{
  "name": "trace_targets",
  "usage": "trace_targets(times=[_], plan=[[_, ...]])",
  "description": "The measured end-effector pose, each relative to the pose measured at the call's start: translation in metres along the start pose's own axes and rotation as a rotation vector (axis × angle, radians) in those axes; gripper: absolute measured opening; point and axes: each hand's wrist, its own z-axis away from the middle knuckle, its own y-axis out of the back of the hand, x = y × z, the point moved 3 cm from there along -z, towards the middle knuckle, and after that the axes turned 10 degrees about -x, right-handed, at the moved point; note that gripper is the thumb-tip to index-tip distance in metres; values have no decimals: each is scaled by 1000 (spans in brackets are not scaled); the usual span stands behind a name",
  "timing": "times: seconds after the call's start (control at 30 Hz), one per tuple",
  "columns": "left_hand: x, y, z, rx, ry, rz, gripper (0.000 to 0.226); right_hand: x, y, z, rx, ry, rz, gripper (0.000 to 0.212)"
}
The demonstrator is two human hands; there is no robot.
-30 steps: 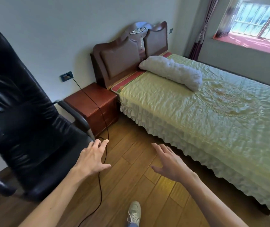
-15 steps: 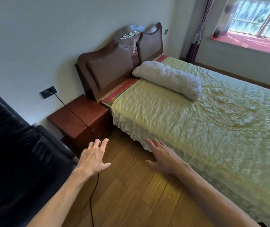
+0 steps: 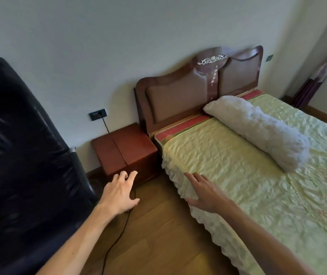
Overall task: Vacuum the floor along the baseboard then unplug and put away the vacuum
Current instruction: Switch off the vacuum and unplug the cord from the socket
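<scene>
While both arms reach forward, neither hand holds anything. Left hand is spread, palm down, fingers fanned, hovering over the wood floor in front of the nightstand. Right hand is also spread flat, palm down, over the ruffled edge of the bedspread; contact with the fabric can't be judged.

Vacuum itself is out of frame. Only its black cord shows: plugged into the dark wall outlet, it drops behind the nightstand, crosses its top and front, passes under the left hand and runs along the floor toward the bottom edge. Cord is close to the left palm; touching or not is unclear.

Black leather chair fills the left side, just beside the nightstand. Brown headboard sits against the wall, white bolster pillow lies across the bed near it. Frame is slightly motion-blurred.
</scene>
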Motion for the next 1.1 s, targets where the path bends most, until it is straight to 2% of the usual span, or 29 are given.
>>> trace_targets(times=[0.43, 0.8, 1.1], plan=[[-69, 8, -57, 5, 256, 69, 91, -13, 30, -159, -53, 239, 96, 86], [-167, 33, -153, 20, 281, 127, 89, -60, 73, -302, -85, 268, 137, 83], [-228, 35, -195, -36, 334, 141, 91, -95, 82, -388, -114, 312, 123, 82]])
